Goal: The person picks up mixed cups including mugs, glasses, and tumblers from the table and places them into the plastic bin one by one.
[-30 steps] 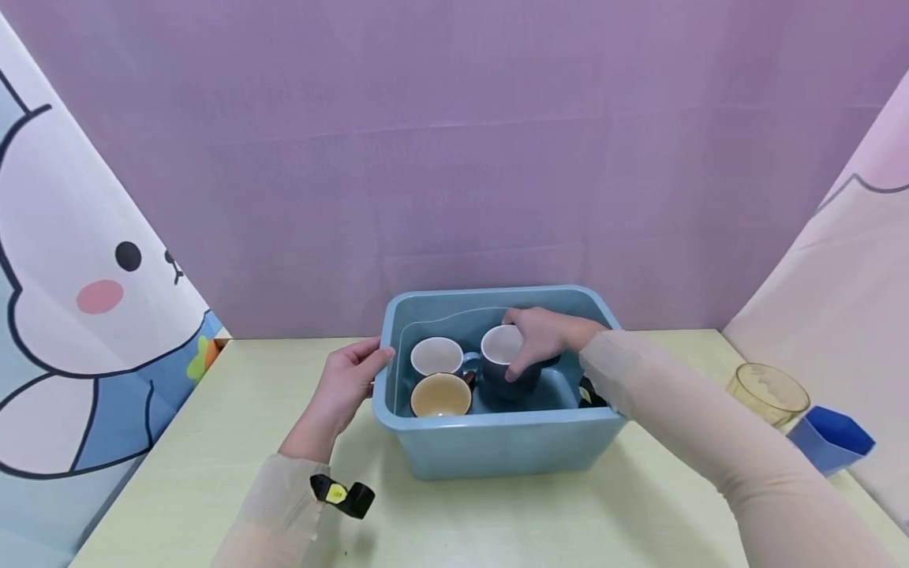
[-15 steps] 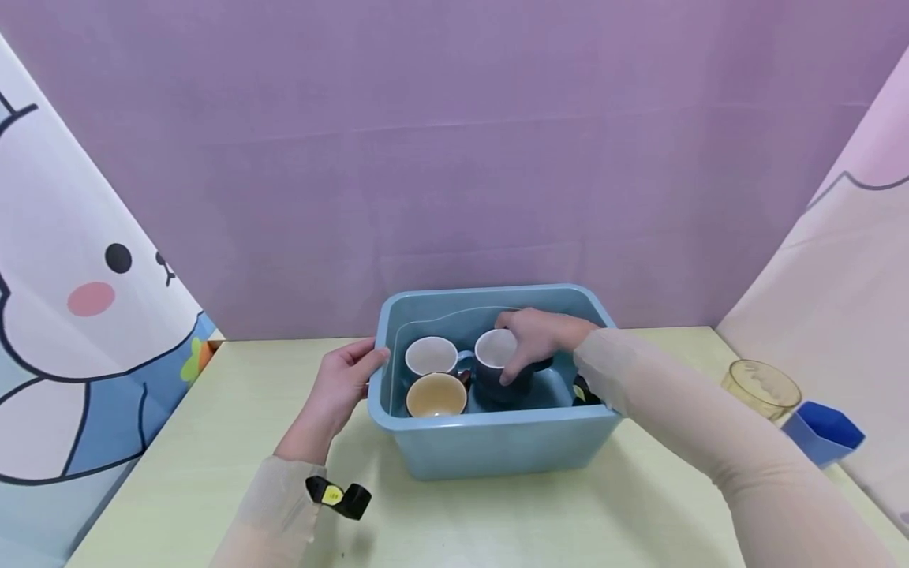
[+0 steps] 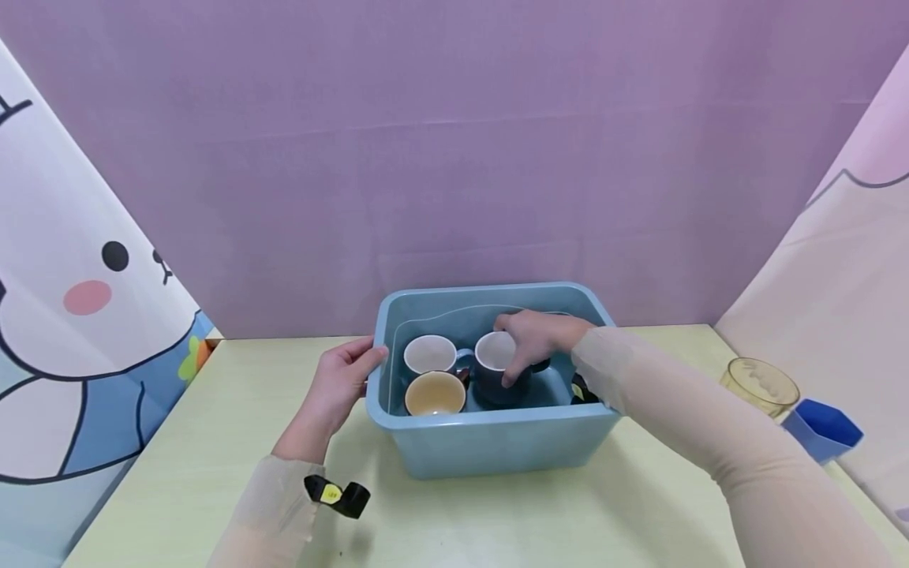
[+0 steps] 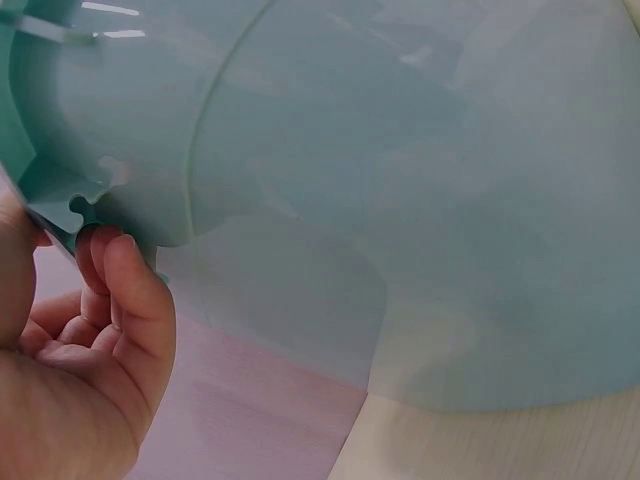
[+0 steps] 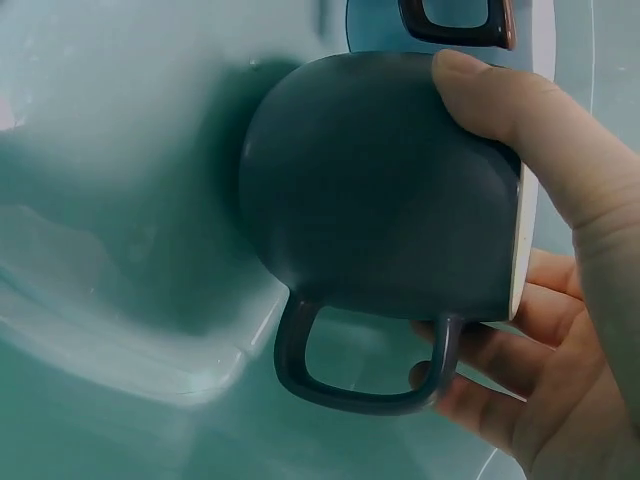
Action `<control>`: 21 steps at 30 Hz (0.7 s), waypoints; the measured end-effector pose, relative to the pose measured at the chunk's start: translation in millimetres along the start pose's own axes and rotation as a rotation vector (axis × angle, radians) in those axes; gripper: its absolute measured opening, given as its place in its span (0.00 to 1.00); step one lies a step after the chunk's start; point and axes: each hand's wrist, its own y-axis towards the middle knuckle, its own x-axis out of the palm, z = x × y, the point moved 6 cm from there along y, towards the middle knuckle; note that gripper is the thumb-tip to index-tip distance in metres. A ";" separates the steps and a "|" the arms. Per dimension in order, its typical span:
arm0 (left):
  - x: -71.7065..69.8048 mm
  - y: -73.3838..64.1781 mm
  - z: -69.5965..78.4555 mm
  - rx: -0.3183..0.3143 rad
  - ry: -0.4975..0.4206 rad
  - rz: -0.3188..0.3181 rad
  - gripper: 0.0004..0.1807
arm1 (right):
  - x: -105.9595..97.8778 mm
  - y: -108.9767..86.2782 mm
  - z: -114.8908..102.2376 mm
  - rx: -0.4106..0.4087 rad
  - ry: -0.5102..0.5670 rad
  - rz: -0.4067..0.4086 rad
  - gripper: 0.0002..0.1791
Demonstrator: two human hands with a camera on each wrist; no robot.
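A light blue plastic basin (image 3: 490,446) stands on the table with several mugs in it. My left hand (image 3: 344,379) grips its left rim, thumb on top and fingers curled under the edge, as the left wrist view (image 4: 100,340) also shows. Inside, my right hand (image 3: 536,339) holds a dark mug (image 5: 380,190) with a white interior, thumb on the near side and fingers round the far side. The mug is upright, its handle (image 5: 370,400) to the right. Left of it are a white-lined mug (image 3: 429,355) with a blue handle and a tan-lined mug (image 3: 435,394) nearer me.
On the right of the table (image 3: 177,442) stand a clear yellowish glass (image 3: 760,386) and a blue six-sided cup (image 3: 824,430). A purple cloth (image 3: 454,158) hangs behind the table, with printed cloth panels on both sides.
The dark mug in my right hand has come down slightly inside the basin. My left hand keeps its hold on the rim. The whole head view has shifted slightly.
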 end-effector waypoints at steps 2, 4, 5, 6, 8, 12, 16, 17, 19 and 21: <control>0.2 0.0 -0.3 -0.002 0.002 -0.001 0.23 | 0.4 0.0 -0.2 -0.004 0.003 -0.007 0.43; 0.2 -0.1 -0.4 -0.001 0.002 -0.001 0.23 | 0.8 -0.1 -0.7 -0.006 0.004 -0.012 0.43; 0.3 -0.1 -0.5 -0.001 0.001 -0.002 0.23 | 1.0 0.0 -0.8 -0.006 0.006 -0.014 0.43; 0.3 -0.2 -0.5 -0.001 0.000 -0.002 0.23 | 1.2 0.2 -1.0 -0.008 0.007 -0.016 0.43; 0.5 -0.3 -0.5 -0.001 -0.003 -0.002 0.24 | 1.5 0.6 -0.7 -0.009 0.008 -0.018 0.43; 0.7 -0.7 -0.3 -0.001 -0.003 -0.001 0.24 | 2.6 1.9 0.5 -0.010 0.000 -0.018 0.43; 1.3 -0.9 -0.2 -0.005 0.000 0.000 0.24 | 4.8 2.4 0.4 -0.016 -0.011 -0.024 0.42; 1.5 -0.8 -0.3 -0.006 -0.001 -0.001 0.24 | 5.2 2.6 0.5 -0.016 -0.014 -0.027 0.42; 1.8 -0.8 -0.1 -0.006 -0.001 0.000 0.24 | 5.6 2.7 0.2 -0.019 -0.015 -0.031 0.42; 1.7 -0.7 0.1 -0.006 -0.002 0.000 0.24 | 5.9 2.8 0.0 -0.019 -0.015 -0.035 0.42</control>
